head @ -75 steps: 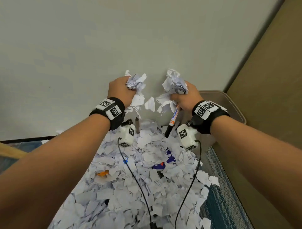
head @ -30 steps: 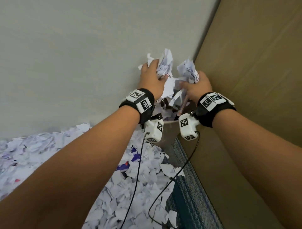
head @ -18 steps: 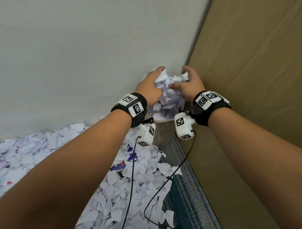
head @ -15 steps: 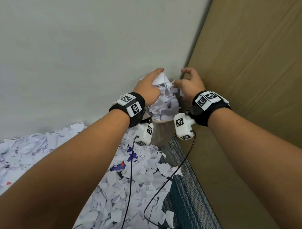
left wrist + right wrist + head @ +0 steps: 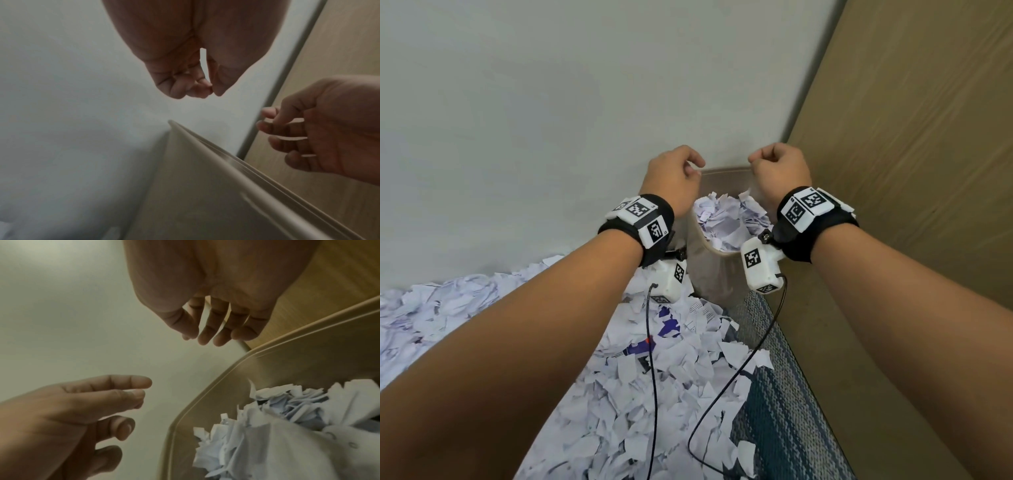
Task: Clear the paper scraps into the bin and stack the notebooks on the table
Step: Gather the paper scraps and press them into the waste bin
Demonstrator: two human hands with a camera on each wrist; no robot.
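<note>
Left hand (image 5: 674, 178) and right hand (image 5: 779, 171) empty, fingers loosely curled, above beige plastic bin (image 5: 726, 173) holding torn white paper scraps (image 5: 726, 219).

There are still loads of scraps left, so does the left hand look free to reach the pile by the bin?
Probably yes: the left hand is empty above the bin, and the scrap pile lies uncovered below it.

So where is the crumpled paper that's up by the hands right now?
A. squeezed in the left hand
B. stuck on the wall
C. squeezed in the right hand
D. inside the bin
D: the crumpled paper sits inside the bin, while the left hand and right hand hang above it with loosely curled fingers and hold nothing.
</note>
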